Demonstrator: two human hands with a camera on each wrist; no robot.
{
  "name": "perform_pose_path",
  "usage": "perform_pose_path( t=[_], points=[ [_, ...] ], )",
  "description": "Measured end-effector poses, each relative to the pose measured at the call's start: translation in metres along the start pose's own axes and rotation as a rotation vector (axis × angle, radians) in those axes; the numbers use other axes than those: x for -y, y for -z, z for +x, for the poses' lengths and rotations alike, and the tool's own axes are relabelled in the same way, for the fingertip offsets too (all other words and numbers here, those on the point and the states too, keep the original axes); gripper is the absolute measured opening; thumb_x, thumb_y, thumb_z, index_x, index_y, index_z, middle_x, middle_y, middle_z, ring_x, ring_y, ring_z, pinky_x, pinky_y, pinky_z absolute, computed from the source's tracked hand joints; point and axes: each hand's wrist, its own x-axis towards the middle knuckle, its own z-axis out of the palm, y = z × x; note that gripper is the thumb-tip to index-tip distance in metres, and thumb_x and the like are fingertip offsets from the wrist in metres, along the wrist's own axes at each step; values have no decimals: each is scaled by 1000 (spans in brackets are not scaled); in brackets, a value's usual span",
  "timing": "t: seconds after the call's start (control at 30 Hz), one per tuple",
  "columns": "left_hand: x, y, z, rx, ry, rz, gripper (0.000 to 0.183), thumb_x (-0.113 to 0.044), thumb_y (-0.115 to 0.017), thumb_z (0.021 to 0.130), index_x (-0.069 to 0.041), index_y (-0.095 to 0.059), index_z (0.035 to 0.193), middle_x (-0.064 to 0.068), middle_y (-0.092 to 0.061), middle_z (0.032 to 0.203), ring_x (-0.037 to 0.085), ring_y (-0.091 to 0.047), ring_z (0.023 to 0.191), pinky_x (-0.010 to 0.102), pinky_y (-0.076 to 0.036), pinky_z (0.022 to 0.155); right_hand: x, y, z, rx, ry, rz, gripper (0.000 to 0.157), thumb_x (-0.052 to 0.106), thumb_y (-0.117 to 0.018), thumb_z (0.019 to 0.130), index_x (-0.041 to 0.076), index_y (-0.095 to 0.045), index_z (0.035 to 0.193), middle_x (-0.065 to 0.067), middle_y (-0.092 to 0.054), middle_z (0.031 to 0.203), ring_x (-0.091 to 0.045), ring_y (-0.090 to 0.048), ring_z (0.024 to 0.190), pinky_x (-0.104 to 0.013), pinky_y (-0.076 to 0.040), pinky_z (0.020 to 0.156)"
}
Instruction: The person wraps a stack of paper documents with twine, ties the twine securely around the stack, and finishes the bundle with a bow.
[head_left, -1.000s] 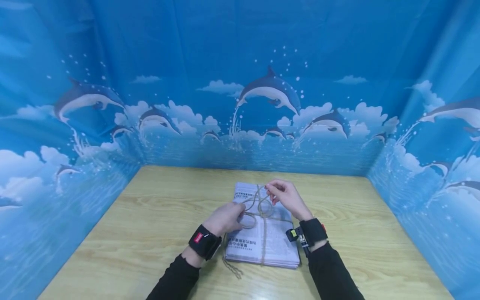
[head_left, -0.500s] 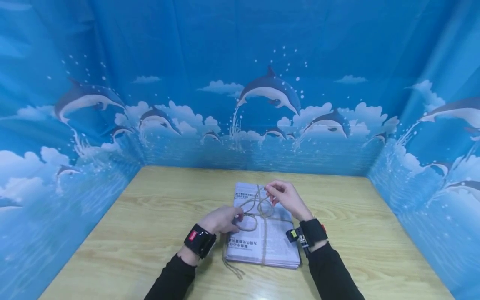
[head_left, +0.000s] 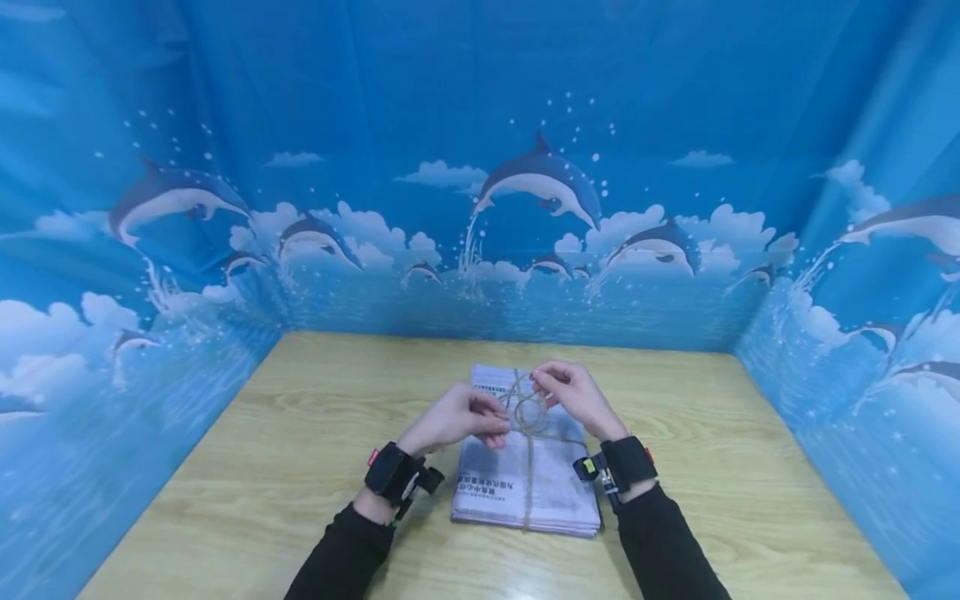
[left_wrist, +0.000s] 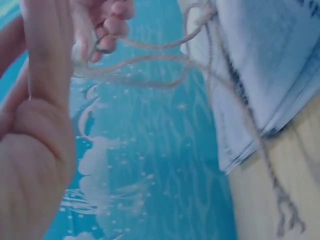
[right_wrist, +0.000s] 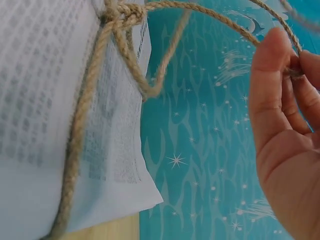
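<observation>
A stack of folded newspapers lies on the table, with twine crossing it lengthwise and sideways. The twine's knot sits on top of the stack in the right wrist view. Above the stack's left part, my left hand pinches a strand, though its fingertips are partly hidden. At the far right corner of the stack, my right hand pinches a raised loop of twine between thumb and fingers. One frayed twine end hangs past the stack's edge in the left wrist view.
The wood-grain table extends around the stack on every side. A blue curtain printed with dolphins encloses its back and sides. Both wrists wear black straps carrying small cameras.
My left hand has shifted from the left-side loop, slightly left at first, then right and inward over the stack, turning at the wrist. My right hand stays nearly still, holding its loop.
</observation>
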Motion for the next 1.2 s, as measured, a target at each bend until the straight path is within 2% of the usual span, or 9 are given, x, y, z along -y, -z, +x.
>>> perform_pose_path(
  t=[0.13, 0.3, 0.4, 0.5, 0.67, 0.83, 1.0, 1.1, 1.2],
  points=[
    [6, -6, 6, -101, -68, 91, 23, -3, -70, 88, 7, -68, 109, 17, -74, 89, 30, -73, 80, 47, -58, 78, 2, 6, -2, 36, 6, -3, 31, 25, -55, 102, -1, -64, 115, -24, -65, 103, -24, -68, 83, -41, -59, 75],
    [8, -26, 11, -152, -165, 714, 4, -12, -73, 87, -9, -75, 89, -2, -71, 75, 4, -61, 61, 19, -50, 58, 5, 11, -7, 78, 4, -9, 33, 27, -54, 102, 0, -63, 119, -22, -67, 110, -35, -67, 101, -49, -54, 89],
    [10, -36, 14, -157, -204, 947, 9, -14, -72, 85, -16, -72, 77, -11, -61, 65, -1, -48, 54, 14, -41, 53, 8, 10, -8, 93, 14, -32, 33, 26, -54, 102, -1, -63, 119, -21, -68, 112, -40, -65, 107, -43, -54, 92],
    [11, -42, 18, -145, -234, 946, 9, -11, -70, 87, -15, -71, 79, -9, -63, 68, 1, -54, 58, 14, -44, 56, 10, 9, -8, 114, 27, -44, 36, 24, -53, 102, -5, -61, 121, -23, -67, 114, -44, -62, 110, -44, -54, 93],
    [7, -49, 19, -52, -219, 846, 35, -12, -62, 95, -10, -61, 129, 2, -71, 118, 9, -67, 98, 23, -53, 87, 12, 10, -7, 139, 19, -33, 38, 23, -51, 103, -8, -58, 124, -25, -65, 118, -45, -61, 113, -51, -50, 97],
    [8, -50, 18, 55, -183, 858, 50, -13, -58, 96, -11, -46, 145, 7, -67, 125, 5, -63, 78, 20, -53, 76, 15, 9, -6, 154, 19, -34, 37, 22, -52, 103, -8, -58, 124, -24, -65, 117, -40, -64, 111, -52, -51, 95],
    [6, -34, 15, -42, -169, 828, 32, -18, -63, 94, -14, -64, 126, 1, -71, 92, 7, -59, 66, 22, -50, 61, 15, 7, -6, 176, 31, -44, 35, 20, -53, 102, -7, -59, 122, -24, -66, 116, -40, -65, 108, -53, -52, 93],
    [3, -22, 14, -165, -163, 770, 15, -21, -65, 94, -14, -71, 106, -6, -57, 66, 7, -49, 53, 22, -42, 48, 14, 6, -8, 198, 35, -26, 37, 20, -53, 102, -10, -57, 124, -27, -64, 118, -43, -64, 109, -55, -50, 93],
    [-2, -14, 16, -344, -215, 698, 9, -22, -66, 94, -14, -70, 95, -7, -57, 66, 5, -48, 53, 20, -41, 48, 14, 6, -9, 203, 39, -23, 37, 21, -53, 102, -9, -58, 124, -27, -64, 119, -44, -63, 109, -55, -51, 93]
  ],
)
